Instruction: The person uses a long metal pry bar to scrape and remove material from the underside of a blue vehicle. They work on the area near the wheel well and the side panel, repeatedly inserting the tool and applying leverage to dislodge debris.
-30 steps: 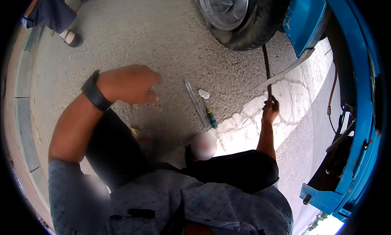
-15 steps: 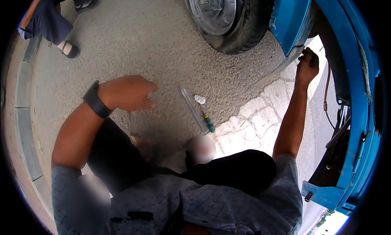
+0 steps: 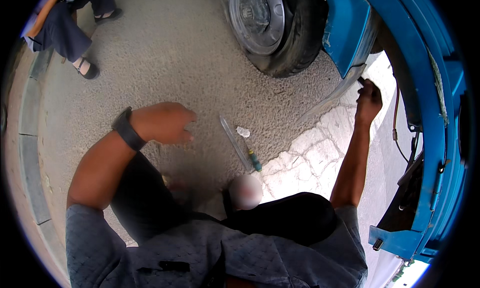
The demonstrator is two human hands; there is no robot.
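My right hand is raised to the lower edge of a blue vehicle body panel, its fist closed around a small dark tool whose tip pokes out above the fingers. My left hand, with a black wristwatch, hovers over the gravelly ground with loosely curled fingers and holds nothing. Between the hands a green-handled screwdriver lies on the ground beside a long thin metal strip and a white scrap.
The vehicle's wheel with a silver hubcap stands at the top. A grey trim piece slants down under the panel. Another person's legs and dark shoes are at the upper left. A curb runs along the left.
My right hand has risen from the ground by the pale cracked patch up to the blue panel's lower edge. My left hand has stayed hovering in about the same place.
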